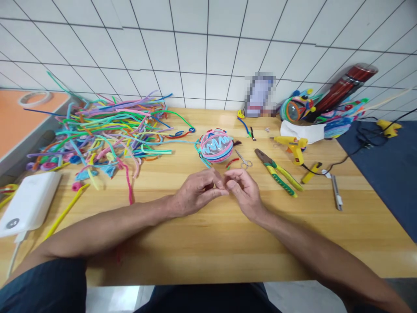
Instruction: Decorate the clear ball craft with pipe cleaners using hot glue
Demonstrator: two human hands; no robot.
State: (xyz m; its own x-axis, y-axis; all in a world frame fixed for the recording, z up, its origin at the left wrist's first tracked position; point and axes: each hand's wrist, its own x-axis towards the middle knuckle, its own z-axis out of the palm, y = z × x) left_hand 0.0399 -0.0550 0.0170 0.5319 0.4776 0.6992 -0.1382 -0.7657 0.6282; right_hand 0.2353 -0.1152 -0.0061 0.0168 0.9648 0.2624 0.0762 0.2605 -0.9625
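Over the middle of the wooden table (202, 243), my left hand (200, 191) is pinched closed, its fingertips close to those of the other hand. My right hand (244, 191) is also closed in a pinch. Whatever lies between the fingertips is too small or hidden to name. Just beyond both hands sits a rounded piece wrapped in pink and blue pipe cleaners (216, 147). Small scissors (246, 162) and a short red pipe cleaner piece (232, 163) lie beside it.
Many loose pipe cleaners (114, 126) are heaped at left, near a white power bank (31, 200). At right lie pliers (276, 174), a yellow glue gun (293, 145) with its cord, a yellow cutter (312, 172) and a silver knife (336, 193). A red flask (347, 89) leans behind.
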